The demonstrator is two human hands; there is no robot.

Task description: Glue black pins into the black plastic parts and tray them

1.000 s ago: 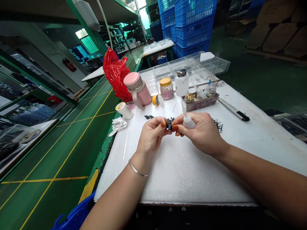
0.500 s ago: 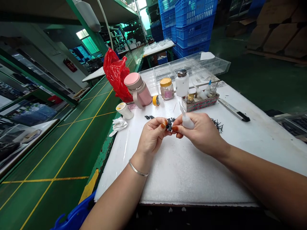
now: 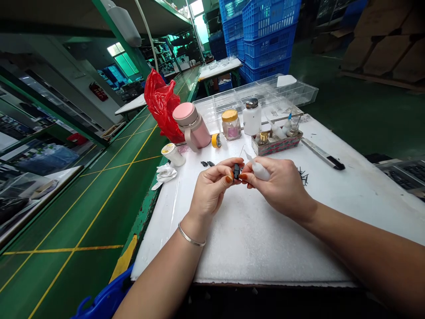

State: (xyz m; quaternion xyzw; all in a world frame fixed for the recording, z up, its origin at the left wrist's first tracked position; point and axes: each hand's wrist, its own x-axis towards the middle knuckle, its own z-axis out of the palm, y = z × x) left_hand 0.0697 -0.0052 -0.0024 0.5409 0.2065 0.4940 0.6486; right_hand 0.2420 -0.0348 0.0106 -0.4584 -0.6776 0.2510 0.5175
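Note:
Between my fingertips, over the white foam sheet, is a small black part. My left hand is closed on its left side. My right hand pinches the part's right side with thumb and fingertips. A small white squeeze bottle with a thin nozzle is tucked in that same right hand, its tip leaning up and left. Several black pieces lie beyond my left hand. Thin black pins lie in a pile, partly hidden behind my right hand.
Farther back stand a pink mug, a yellow-lidded jar, a white bottle and a box of small bottles. A utility knife lies at right. White gloves and a white tub sit near the left edge.
The black part has turned between my fingers and shifted slightly right. My right hand's squeeze bottle has tilted further left. Both hands keep their grip.

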